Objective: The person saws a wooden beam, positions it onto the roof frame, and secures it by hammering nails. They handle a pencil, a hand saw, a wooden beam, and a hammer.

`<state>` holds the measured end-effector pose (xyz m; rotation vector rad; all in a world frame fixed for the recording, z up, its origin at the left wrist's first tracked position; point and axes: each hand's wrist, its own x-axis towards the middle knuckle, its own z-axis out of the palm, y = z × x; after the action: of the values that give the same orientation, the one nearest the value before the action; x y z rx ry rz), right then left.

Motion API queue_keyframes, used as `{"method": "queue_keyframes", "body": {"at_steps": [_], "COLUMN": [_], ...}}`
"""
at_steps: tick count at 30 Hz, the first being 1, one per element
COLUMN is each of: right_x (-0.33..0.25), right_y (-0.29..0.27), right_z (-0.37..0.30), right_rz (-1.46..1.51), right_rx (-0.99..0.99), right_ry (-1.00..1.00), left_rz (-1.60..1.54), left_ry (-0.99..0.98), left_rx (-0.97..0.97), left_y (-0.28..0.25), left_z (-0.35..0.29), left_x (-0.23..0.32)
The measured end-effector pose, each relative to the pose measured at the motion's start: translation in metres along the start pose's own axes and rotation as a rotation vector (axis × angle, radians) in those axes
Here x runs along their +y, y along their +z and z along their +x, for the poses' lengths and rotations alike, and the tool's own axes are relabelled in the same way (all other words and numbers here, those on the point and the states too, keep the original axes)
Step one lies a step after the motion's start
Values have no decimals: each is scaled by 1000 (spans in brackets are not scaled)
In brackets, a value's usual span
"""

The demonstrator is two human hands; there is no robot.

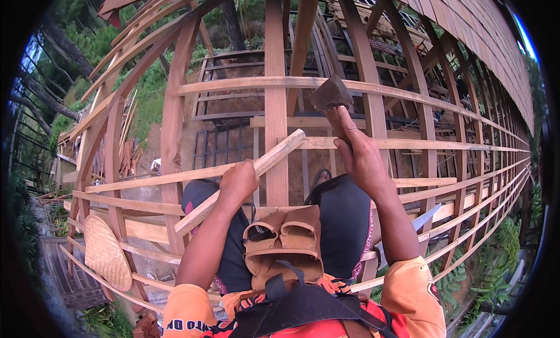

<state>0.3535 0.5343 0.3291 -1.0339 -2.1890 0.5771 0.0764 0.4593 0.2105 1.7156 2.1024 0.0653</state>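
My left hand (240, 179) is closed around a short length of pale wooden batten (274, 156), which slants from lower left to upper right. The batten's upper end lies close to a horizontal lath (344, 143) of the frame. In my right hand (364, 154) is a hatchet (331, 94) with a dark, broad metal head and a wooden handle. Its head is raised in front of an upper lath (245, 84), with my index finger stretched along the handle. The lower part of the handle is hidden by my hand.
Sloping rafters (276, 104) and crossing laths surround me, with the ground visible below. A handsaw (426, 217) rests at right near my elbow. A woven hat (107, 253) hangs on the laths at left. A leather tool pouch (284, 244) sits at my waist. Shingles (490, 52) cover the upper right.
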Motion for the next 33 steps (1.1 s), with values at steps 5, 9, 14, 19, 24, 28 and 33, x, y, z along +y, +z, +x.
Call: {"method": "queue_keyframes", "body": {"at_steps": [5,9,14,19,24,28,33], "right_x": [15,-11,24,-1,-14,30,-8], "right_y": [-4,0,31,3,1,16,-6], "right_z": [-12,-11,-40,-13,-12,-27,-29], "right_rz": [-260,15,-39,-127,27,-164,99], "right_rx": [-556,-130,-66,-330,240,-440,-102], "right_ry": [300,102,147,184,-87,273,196], "left_rz": [40,-8,-8,-15,-23,114,29], "left_ry": [0,4,44,-20,-14,-53,-12], "left_rx": [79,26,-42,-64,-103,66,-39], "left_y": [4,-6,-5,-8,-11,0,-8], "left_z": [0,-1,11,12,11,12,10], "left_x": [10,-2,7,-2,1,7,3]}}
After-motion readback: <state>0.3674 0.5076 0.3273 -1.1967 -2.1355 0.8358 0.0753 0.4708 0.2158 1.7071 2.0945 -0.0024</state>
